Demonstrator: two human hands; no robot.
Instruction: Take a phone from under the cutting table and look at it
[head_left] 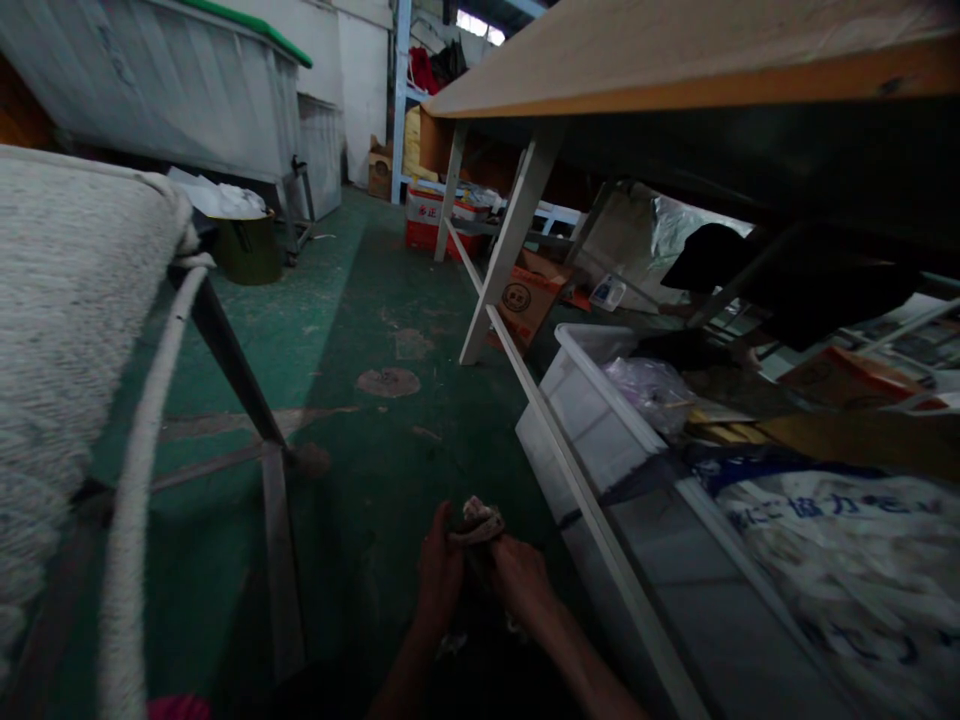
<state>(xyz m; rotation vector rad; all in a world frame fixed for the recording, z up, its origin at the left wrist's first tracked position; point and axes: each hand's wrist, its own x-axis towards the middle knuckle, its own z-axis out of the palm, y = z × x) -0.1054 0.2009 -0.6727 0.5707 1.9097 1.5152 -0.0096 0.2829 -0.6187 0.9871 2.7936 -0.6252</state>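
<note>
Crumpled rag (475,521), pale and bunched, sits pinched between my left hand (439,570) and right hand (517,578), both closed on it low above the green floor (375,470). I judge the dim light could hide a loosening fold, letting it drop. Right of the grip, a white rail (570,470) and white tub (592,400) could snag a knuckle. Beyond, a table leg (506,245) stands well apart.
</note>
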